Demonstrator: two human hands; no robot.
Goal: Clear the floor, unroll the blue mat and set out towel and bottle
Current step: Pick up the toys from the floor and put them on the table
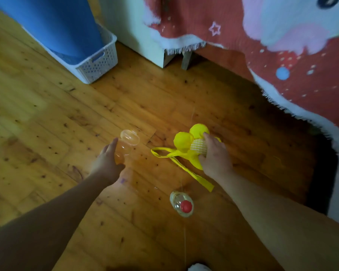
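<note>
Early stage. Rolled blue foam mat stands upright in the white perforated plastic basket, not yet unrolled. Wooden floor in front of the basket is uncleared. Yellow cloth flower-shaped bag lies well apart from the basket, clear plastic bottle with a red cap farther still, second clear plastic bottle nearest. No towel identified. Right hand grips the bag, fingers curled. Left hand is open, fingers nearly straight, at the second bottle; contact unclear.
</note>
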